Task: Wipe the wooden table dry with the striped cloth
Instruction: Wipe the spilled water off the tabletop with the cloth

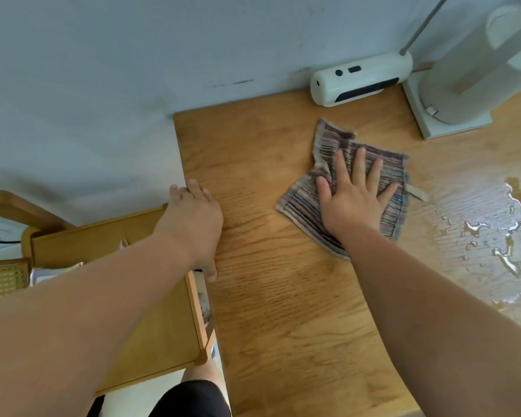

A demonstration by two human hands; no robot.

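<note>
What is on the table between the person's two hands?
Nothing: in the head view, only bare wooden table lies between the left hand and the right hand on the striped cloth.

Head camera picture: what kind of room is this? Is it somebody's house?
Probably a room in a home. A wooden table stands against a plain wall, with a white fan-like appliance at the back and a cane-backed chair beside it.

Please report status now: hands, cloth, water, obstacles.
Right hand flat on striped cloth. Left hand on table edge. Puddle remains right. Nothing between.
</note>
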